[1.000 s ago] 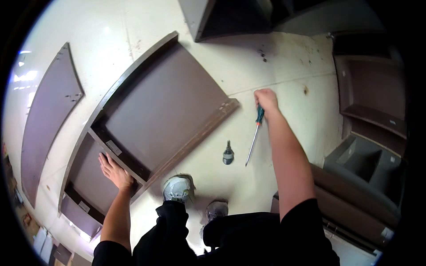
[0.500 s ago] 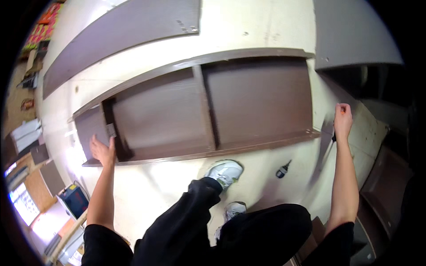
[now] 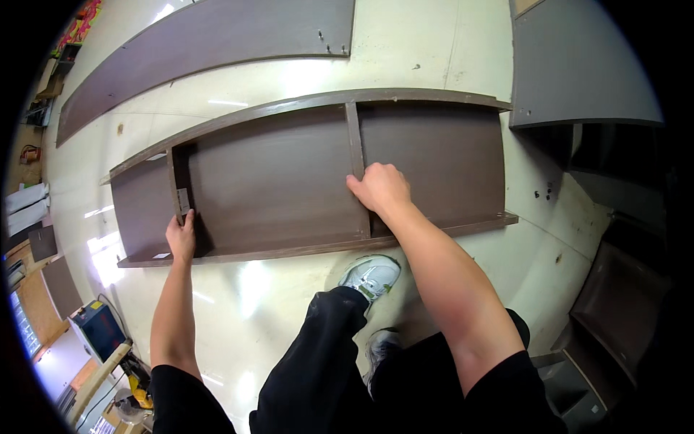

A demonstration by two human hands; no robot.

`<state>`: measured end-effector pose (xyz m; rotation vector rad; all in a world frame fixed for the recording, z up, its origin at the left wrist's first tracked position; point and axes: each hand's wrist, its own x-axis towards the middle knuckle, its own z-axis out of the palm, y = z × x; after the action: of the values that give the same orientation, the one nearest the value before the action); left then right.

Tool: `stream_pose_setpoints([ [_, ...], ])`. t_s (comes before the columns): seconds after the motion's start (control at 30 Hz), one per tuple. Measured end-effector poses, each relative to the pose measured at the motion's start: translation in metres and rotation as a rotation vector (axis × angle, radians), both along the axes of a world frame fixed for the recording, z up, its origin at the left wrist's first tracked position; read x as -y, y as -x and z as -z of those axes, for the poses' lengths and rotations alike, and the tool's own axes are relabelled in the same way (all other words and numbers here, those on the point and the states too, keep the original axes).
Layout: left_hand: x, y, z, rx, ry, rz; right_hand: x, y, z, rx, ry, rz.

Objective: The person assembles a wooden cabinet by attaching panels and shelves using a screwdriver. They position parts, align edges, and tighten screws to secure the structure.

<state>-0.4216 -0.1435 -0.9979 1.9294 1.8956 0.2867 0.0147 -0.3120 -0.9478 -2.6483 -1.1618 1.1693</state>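
Observation:
A long dark brown cabinet carcass [image 3: 267, 181] lies on the floor with its open side up, split by two cross dividers. My left hand [image 3: 182, 235] grips the left divider [image 3: 173, 184] near its near end, thumb on one side and fingers on the other. Around the middle divider [image 3: 356, 137], my right hand [image 3: 382, 189] is closed, its knuckles up and its fingertips partly hidden. A small light metal-looking piece [image 3: 183, 199] sits on the left divider's inner face, just above my left fingers.
A long brown panel [image 3: 231, 36] with several pegs lies beyond the carcass. At the far right stands a grey cabinet [image 3: 585, 72], with several small dark fittings [image 3: 543, 194] on the floor near it. My shoe [image 3: 371, 277] is close to the carcass's near edge.
My right hand has come from the floor on the right, where it was closed, onto the middle divider. My left hand has gone from spread fingers to a grip on the left divider.

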Motion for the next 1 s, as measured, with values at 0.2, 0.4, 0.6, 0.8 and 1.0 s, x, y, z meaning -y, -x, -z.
stream_pose_setpoints([
  [0.2, 0.001, -0.005, -0.022, -0.041, -0.010, 0.015, 0.003, 0.008, -0.010, 0.011, 0.015, -0.025],
  [0.4, 0.004, 0.008, -0.010, 0.019, -0.077, 0.033, 0.025, 0.018, -0.014, 0.039, -0.019, -0.032],
  [0.6, 0.004, 0.004, -0.012, 0.000, -0.039, 0.032, 0.033, 0.020, -0.016, 0.027, -0.032, -0.036],
  [0.8, 0.004, 0.007, -0.010, -0.006, -0.039, 0.021, 0.032, 0.019, -0.002, 0.033, -0.109, -0.011],
  [1.0, 0.002, 0.000, -0.011, -0.074, -0.074, 0.071, 0.028, 0.014, -0.003, 0.056, -0.079, -0.013],
])
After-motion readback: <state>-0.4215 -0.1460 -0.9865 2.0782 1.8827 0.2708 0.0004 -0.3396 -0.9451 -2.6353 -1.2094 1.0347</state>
